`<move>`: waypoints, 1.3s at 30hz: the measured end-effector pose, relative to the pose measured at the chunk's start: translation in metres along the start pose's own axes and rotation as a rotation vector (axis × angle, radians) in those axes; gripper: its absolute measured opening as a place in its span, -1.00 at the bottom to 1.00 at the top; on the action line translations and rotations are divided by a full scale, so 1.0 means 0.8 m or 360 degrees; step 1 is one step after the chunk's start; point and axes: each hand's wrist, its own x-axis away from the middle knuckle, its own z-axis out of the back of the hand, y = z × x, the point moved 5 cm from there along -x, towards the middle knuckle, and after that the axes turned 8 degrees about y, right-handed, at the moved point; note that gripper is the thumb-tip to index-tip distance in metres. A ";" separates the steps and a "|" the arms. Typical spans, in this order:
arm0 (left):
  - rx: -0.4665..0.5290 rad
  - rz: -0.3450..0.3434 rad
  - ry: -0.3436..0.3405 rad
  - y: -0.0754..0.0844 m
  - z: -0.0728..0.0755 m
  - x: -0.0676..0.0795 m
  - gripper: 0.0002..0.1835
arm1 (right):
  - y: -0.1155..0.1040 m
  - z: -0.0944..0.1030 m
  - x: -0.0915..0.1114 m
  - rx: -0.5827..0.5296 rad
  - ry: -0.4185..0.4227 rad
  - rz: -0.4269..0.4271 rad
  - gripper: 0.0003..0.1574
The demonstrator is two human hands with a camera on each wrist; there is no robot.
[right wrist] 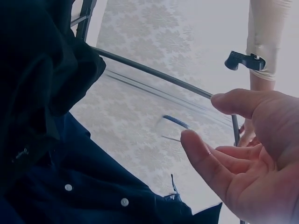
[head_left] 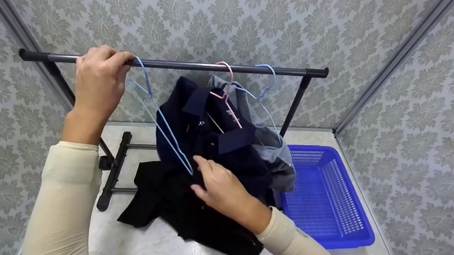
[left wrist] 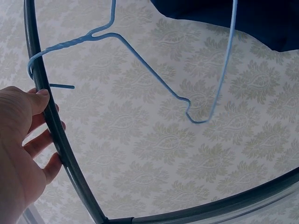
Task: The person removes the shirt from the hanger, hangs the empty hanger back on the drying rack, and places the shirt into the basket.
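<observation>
My left hand [head_left: 99,82] grips the dark rail [head_left: 176,65] of a clothes rack, its thumb and fingers bent around the bar. Close beside it hooks a bare blue wire hanger [left wrist: 70,43], slanting down toward my right hand [head_left: 224,187]. That hand's thumb and index finger stand apart near the hanger's lower corner, with nothing between them in the right wrist view. A navy collared shirt [head_left: 178,101] hangs on a pink hanger [head_left: 230,75] in the middle of the rail. Below it spreads a black garment [head_left: 149,193], partly hidden by my right arm.
Farther right along the rail, a grey-blue garment [head_left: 283,173] hangs from another blue hanger [head_left: 273,77]. A blue plastic basket [head_left: 347,196] stands on the floor at the right. The rack's black foot [head_left: 116,172] is at the left. Patterned walls surround the rack.
</observation>
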 end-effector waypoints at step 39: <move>0.0310 0.0019 0.0253 -0.051 0.015 0.123 -0.54 | 0.111 0.068 0.116 -0.0538 0.0140 0.0218 -0.54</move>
